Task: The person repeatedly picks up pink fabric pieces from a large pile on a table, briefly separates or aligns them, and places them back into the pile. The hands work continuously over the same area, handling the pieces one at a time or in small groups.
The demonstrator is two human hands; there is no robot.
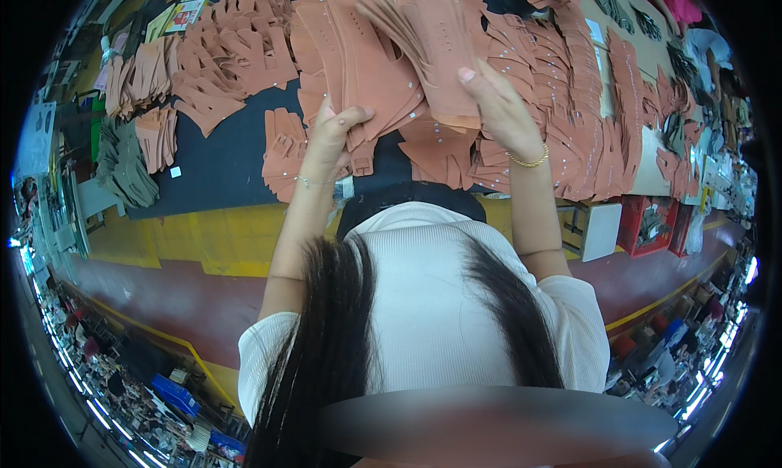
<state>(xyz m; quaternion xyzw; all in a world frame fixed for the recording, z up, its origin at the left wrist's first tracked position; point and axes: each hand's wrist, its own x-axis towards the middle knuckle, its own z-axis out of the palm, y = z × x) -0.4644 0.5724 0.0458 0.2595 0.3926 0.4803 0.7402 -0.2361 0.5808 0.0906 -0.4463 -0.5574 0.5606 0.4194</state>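
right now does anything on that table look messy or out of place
Nothing looks damaged or spilled. The terracotta cut pieces lie in loose, overlapping heaps rather than neat stacks across the dark table, and one small white scrap sits alone on it. Both hands, left and right, hold a fanned bundle.

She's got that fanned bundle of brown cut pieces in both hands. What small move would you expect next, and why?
Probably square the bundle up. Its pieces splay out like a fan at the top, and both hands already grip it: the right hand on its lower edge, the left hand pinching pieces at its left side. Tidier stacks lie on the table around it.
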